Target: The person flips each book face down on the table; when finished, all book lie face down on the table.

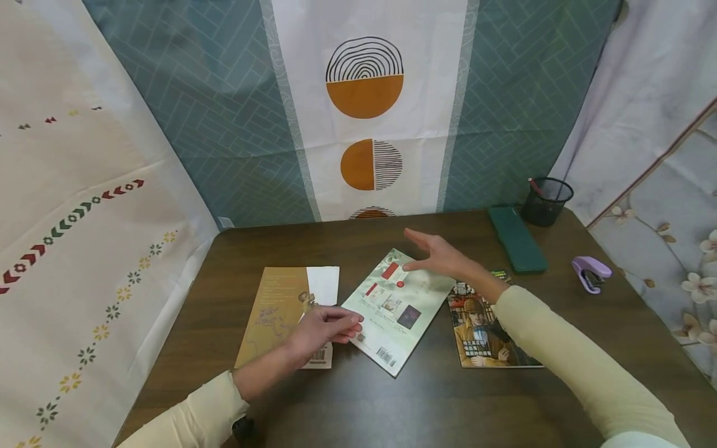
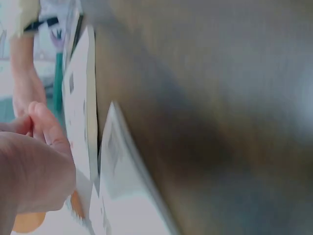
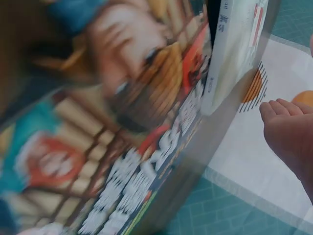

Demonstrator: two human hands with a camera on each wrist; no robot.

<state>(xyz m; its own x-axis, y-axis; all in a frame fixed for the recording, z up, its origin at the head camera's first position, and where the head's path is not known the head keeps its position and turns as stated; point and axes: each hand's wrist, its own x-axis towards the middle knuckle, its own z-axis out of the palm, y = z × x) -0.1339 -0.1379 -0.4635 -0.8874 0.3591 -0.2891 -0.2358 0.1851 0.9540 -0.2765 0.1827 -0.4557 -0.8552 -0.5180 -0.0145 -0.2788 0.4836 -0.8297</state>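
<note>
A pale green book [image 1: 392, 305] lies slanted in the middle of the table, its barcode toward the person. My left hand [image 1: 330, 325] hovers by its left edge, fingers loosely bent with nothing seen between them. Under that wrist is a tan book [image 1: 274, 317] with a white strip, partly hidden by the hand. Over the green book's upper right part, my right hand [image 1: 439, 256] is held with thumb and fingers spread apart. Below the right forearm lies a book with an illustrated cover [image 1: 476, 330], which fills much of the right wrist view.
At the back right are a dark green case [image 1: 518, 239] and a black mesh pen cup [image 1: 546, 202] with a pen in it. A purple stapler [image 1: 591, 274] sits near the right edge of the brown table [image 1: 370, 410]. Patterned cloths hang around the back and sides.
</note>
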